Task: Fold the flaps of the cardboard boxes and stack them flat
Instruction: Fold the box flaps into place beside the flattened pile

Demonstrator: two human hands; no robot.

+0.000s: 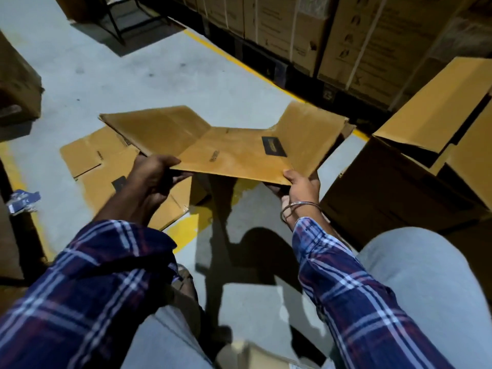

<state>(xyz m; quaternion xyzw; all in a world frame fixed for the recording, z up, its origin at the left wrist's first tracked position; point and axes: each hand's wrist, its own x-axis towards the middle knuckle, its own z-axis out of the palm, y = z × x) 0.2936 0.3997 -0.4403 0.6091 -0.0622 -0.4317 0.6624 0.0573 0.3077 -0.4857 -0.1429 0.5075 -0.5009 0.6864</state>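
- While both hands hold one flattened box in the air above the grey floor (111, 75), other cartons lie and stand around it.
- At the far left edge stands a brown carton (16, 86), cut off by the frame; its contents cannot be seen.
- Low on the left, a small blue-and-white packet (22, 201) lies on the floor beside a yellow floor line (186, 230).
- Left of centre, a collapsed box (95, 161) lies flat on the floor, partly under the held one, with a dark label showing on its surface.
- The left hand (153, 177) is closed on the near left corner of the held flattened box (231, 153), thumb on top and fingers curled beneath.
- That held box is spread open and level, its two far flaps angled up to left and right, a dark label on its middle panel.
- The right hand (299, 185) pinches the near right corner of the same box, thumb on top, a thin bangle (298, 207) at the wrist.
- Both arms wear blue plaid sleeves (354, 286).
- On the right stands an open carton (415, 166) with its flaps raised; the inside is dark, and I cannot tell what it holds.
- Along the far side, stacked printed cartons (372, 41) sit closed on a pallet.
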